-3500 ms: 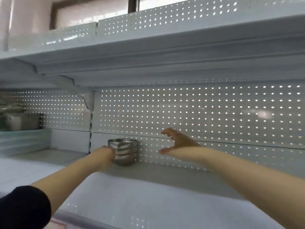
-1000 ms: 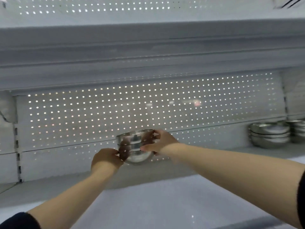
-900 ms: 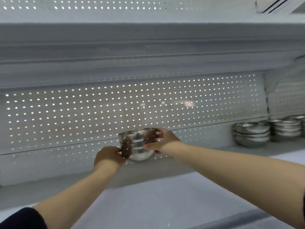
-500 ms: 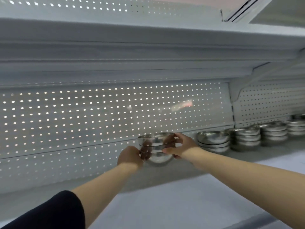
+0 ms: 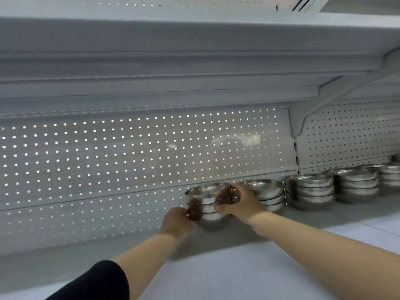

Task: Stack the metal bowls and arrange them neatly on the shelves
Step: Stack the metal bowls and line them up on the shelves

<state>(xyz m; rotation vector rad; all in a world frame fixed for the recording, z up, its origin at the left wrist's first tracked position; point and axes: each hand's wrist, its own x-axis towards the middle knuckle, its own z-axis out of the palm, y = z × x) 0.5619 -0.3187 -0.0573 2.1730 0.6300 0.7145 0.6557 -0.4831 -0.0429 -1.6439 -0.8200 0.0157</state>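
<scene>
A small stack of shiny metal bowls [image 5: 206,202] sits at the back of the white shelf [image 5: 238,273], against the perforated back panel. My left hand [image 5: 176,220] grips its left side and my right hand [image 5: 240,201] grips its right side near the rim. Just to the right stands another stack of metal bowls [image 5: 268,192], partly hidden behind my right hand. Beyond it a row of further stacks [image 5: 310,190] runs along the shelf to the right edge.
The shelf above [image 5: 194,53] overhangs low over the bowls. A bracket [image 5: 303,118] divides the perforated back panel [image 5: 108,161] into two bays. To the left of the held stack the shelf's rear strip is bare.
The stack in both hands has travelled right along the shelf and now stands close beside the row of other stacks. My view has swung right with it.
</scene>
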